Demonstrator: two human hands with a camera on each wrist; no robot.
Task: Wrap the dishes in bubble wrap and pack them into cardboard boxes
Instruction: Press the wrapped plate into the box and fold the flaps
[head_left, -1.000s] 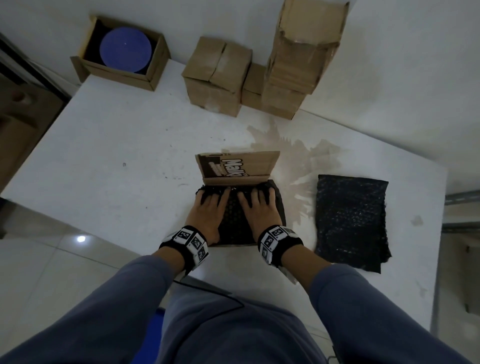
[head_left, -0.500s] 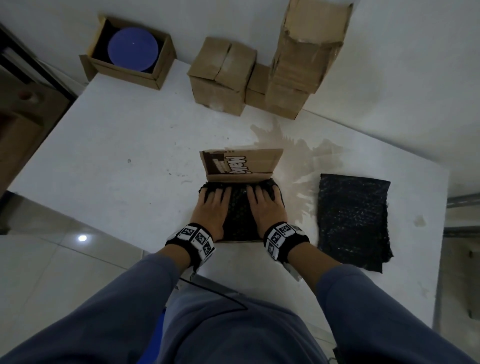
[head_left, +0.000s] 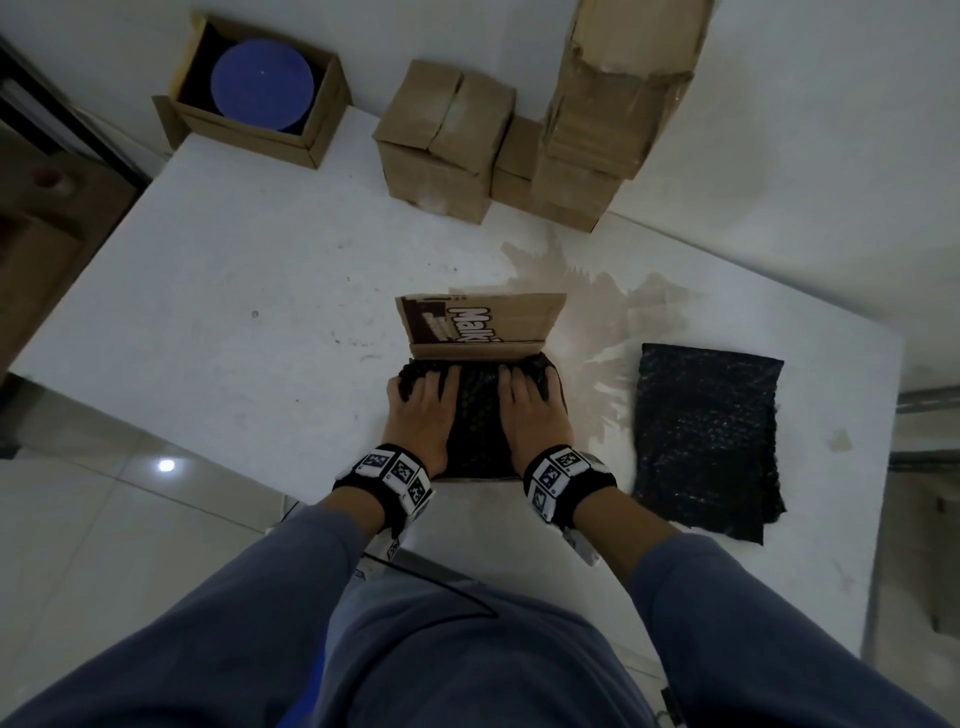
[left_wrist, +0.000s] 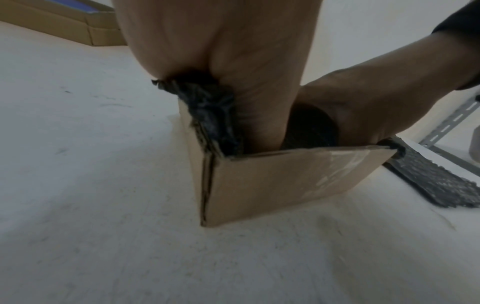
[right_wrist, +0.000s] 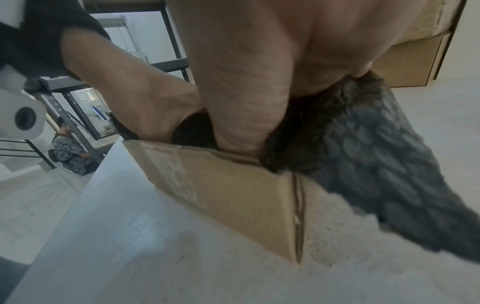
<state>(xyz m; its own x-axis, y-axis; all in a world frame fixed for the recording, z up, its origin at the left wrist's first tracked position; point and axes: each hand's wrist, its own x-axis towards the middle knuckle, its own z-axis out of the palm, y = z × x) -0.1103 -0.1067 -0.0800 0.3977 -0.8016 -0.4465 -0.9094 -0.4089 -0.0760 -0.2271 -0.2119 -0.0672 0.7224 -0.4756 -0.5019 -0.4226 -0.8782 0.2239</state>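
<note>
A small cardboard box (head_left: 483, 327) stands near the table's front edge with its far flap up. A bundle in black bubble wrap (head_left: 475, 415) fills it. My left hand (head_left: 421, 410) lies flat on the bundle's left half and my right hand (head_left: 532, 410) on its right half. The fingers of both reach the far edge under the flap. In the left wrist view my left palm (left_wrist: 221, 61) pushes wrap (left_wrist: 207, 109) down at the box corner (left_wrist: 259, 185). In the right wrist view my right palm (right_wrist: 259, 61) sits on the bundle inside the box (right_wrist: 221, 185). The dish inside is hidden.
A folded sheet of black bubble wrap (head_left: 706, 447) lies right of the box. An open box holding blue plates (head_left: 262, 85) is at the far left corner. Closed boxes (head_left: 441, 150) and a tall stack of boxes (head_left: 597, 130) line the back. A stain (head_left: 597, 312) marks the table (head_left: 234, 312).
Both hands stay pressed on the bundle in the box and have spread slightly apart. The head view has shifted a little.
</note>
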